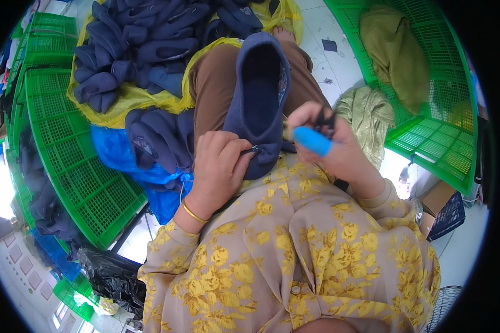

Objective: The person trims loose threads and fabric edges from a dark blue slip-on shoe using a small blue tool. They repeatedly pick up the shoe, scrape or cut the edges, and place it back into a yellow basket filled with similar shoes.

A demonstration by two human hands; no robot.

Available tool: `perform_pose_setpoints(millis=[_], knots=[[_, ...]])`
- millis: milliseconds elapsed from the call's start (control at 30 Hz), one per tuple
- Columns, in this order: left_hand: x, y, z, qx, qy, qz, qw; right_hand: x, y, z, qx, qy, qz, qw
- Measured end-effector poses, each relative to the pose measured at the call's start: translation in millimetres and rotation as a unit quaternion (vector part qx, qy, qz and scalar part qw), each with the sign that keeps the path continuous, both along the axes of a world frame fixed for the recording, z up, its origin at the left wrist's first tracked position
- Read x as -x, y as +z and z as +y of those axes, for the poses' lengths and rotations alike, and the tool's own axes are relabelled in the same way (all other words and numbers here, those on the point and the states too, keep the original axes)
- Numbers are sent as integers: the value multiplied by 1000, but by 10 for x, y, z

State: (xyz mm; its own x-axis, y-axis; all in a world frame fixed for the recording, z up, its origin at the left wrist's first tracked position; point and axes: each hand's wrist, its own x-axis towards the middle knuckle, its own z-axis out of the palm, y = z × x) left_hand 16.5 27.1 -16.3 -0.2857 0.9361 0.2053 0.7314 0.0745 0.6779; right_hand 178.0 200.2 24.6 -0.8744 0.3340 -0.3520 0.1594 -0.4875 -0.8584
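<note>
Seen from your head camera: a navy slipper (259, 94) lies lengthwise on your lap, its opening facing up and its heel end near your body, resting on your brown trouser leg (214, 89). Your left hand (219, 166) is closed on the near left edge of the slipper's heel, fingers curled and pinching the fabric by a small dark tag. Your right hand (330, 147) is closed too, just right of the heel, gripping a small dark tool (323, 119) whose kind cannot be told; one finger wears a blue finger cover (312, 141). To the left, more navy slippers (158, 139) sit on a blue bag (116, 155), and a far larger heap (144, 39) fills a yellow sack (122, 102). Green plastic crates (66, 139) lie on the left, another (444, 111) on the right holding an olive cloth (394, 50).
</note>
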Motion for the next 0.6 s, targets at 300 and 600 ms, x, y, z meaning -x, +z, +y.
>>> perform_pose_setpoints(millis=[300,600], knots=[[-4,-38,-21,-14,0,-5,1000,68,-133,-128,-362,124,-77,921],[-4,-25,-8,-19,3,-3,1000,147,-136,-134,-427,147,-70,889]])
